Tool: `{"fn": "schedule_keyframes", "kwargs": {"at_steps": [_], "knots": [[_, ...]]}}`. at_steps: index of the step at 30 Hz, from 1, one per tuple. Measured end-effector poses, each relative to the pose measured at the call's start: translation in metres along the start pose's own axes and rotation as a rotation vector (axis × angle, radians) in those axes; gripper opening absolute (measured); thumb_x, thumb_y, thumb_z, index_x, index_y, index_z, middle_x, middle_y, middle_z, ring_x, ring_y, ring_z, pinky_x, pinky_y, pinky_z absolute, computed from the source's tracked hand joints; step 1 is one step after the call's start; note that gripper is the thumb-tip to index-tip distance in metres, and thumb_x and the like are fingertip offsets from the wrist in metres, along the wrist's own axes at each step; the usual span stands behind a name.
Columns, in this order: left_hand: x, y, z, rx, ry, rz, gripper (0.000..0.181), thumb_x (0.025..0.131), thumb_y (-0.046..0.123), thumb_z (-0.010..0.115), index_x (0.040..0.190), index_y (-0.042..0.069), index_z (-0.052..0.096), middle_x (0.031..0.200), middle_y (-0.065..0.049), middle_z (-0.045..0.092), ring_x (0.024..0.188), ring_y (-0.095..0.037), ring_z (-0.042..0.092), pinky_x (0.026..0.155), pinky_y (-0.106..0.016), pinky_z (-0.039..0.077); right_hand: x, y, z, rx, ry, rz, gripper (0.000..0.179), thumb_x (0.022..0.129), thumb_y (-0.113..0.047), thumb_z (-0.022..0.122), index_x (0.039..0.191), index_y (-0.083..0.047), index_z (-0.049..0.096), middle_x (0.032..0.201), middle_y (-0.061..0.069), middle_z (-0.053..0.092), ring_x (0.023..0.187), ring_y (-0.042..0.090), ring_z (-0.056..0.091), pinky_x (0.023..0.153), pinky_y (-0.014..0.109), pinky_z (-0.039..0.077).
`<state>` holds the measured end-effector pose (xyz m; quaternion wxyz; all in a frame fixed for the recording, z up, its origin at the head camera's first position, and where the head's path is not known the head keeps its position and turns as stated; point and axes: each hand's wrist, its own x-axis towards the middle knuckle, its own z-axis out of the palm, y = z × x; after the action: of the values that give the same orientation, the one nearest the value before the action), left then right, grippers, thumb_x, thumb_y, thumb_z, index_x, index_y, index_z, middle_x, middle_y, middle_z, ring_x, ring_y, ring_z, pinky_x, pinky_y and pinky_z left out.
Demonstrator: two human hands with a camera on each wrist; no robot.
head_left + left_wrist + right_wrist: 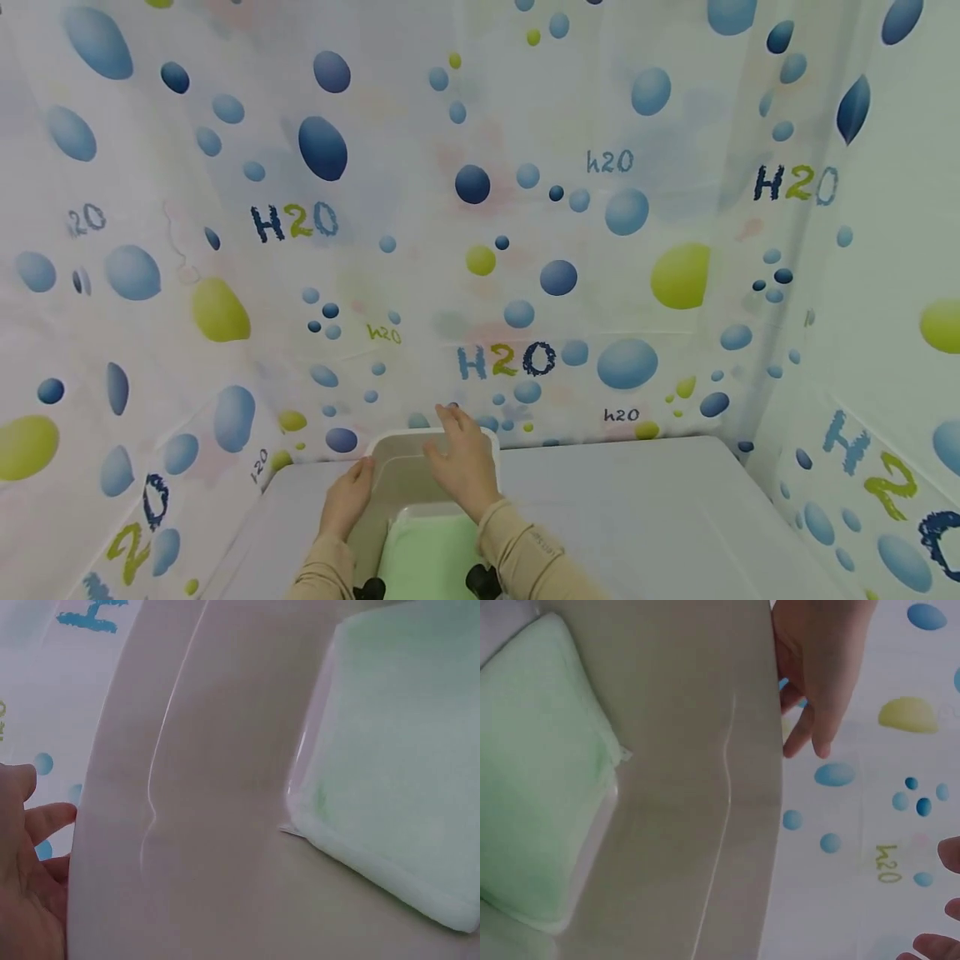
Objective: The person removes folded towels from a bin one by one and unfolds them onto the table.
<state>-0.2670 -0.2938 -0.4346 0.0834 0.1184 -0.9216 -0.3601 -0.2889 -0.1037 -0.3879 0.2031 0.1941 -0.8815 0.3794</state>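
A beige plastic tub stands before me. In it lies a pale green soft cloth pad, rounded at the corners, with a small white tag at one corner in the right wrist view. A whitish shiny edge shows under the pad. My left hand touches the tub's left side near the rim, its fingertips against the wall in the left wrist view. Over the tub, my right hand has its fingers extended and holds nothing. Only its fingertips show at the right wrist view's edge.
The tub rests on a white table, whose surface extends to the right. Behind and on both sides hangs a white curtain printed with blue and green drops and "H2O". Black wrist cameras sit low on both wrists.
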Motion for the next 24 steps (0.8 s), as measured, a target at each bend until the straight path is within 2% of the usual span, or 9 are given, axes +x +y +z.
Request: {"fn": "schedule_keyframes", "kwargs": {"at_steps": [6,11,15,18,24], "knots": [[0.002,-0.006,-0.001,-0.046,0.036,-0.024,0.062,0.093,0.048,0.018,0.131,0.003,0.039,0.132,-0.023,0.039,0.120,-0.045,0.034,0.097,-0.054,0.030,-0.002,-0.009,0.013,0.104,0.027,0.032,0.049,0.082,-0.027,0.055,0.128,-0.016,0.045,0.133,0.011,0.044,0.121,0.029,0.042,0.097,0.045,0.037],[-0.001,-0.010,0.003,-0.106,0.083,-0.057,0.065,0.092,0.051,0.018,0.123,0.003,0.049,0.125,-0.025,0.046,0.111,-0.043,0.044,0.087,-0.050,0.038,-0.006,-0.014,0.028,0.107,0.068,0.053,0.049,0.079,-0.025,0.058,0.126,-0.014,0.047,0.130,0.012,0.046,0.119,0.029,0.045,0.096,0.044,0.037],[-0.003,-0.012,0.007,-0.149,0.127,-0.075,0.063,0.091,0.052,0.022,0.117,0.005,0.054,0.122,-0.023,0.050,0.106,-0.039,0.050,0.083,-0.046,0.041,-0.012,-0.014,0.040,0.124,0.074,0.063,0.051,0.078,-0.022,0.060,0.126,-0.011,0.047,0.130,0.015,0.046,0.116,0.033,0.046,0.095,0.047,0.038],[-0.004,-0.013,0.008,-0.156,0.126,-0.078,0.066,0.090,0.054,0.021,0.117,0.004,0.055,0.120,-0.023,0.052,0.100,-0.036,0.053,0.078,-0.044,0.043,-0.016,-0.013,0.050,0.118,0.081,0.070,0.051,0.078,-0.022,0.059,0.125,-0.010,0.047,0.129,0.016,0.047,0.114,0.034,0.047,0.092,0.048,0.039],[-0.001,-0.014,0.008,-0.129,0.105,-0.094,0.069,0.089,0.056,0.018,0.122,0.005,0.050,0.124,-0.024,0.048,0.102,-0.039,0.052,0.078,-0.046,0.043,-0.024,-0.002,0.075,0.026,0.128,0.093,0.045,0.078,-0.022,0.059,0.120,-0.008,0.052,0.119,0.016,0.054,0.106,0.035,0.051,0.090,0.051,0.037]]}}
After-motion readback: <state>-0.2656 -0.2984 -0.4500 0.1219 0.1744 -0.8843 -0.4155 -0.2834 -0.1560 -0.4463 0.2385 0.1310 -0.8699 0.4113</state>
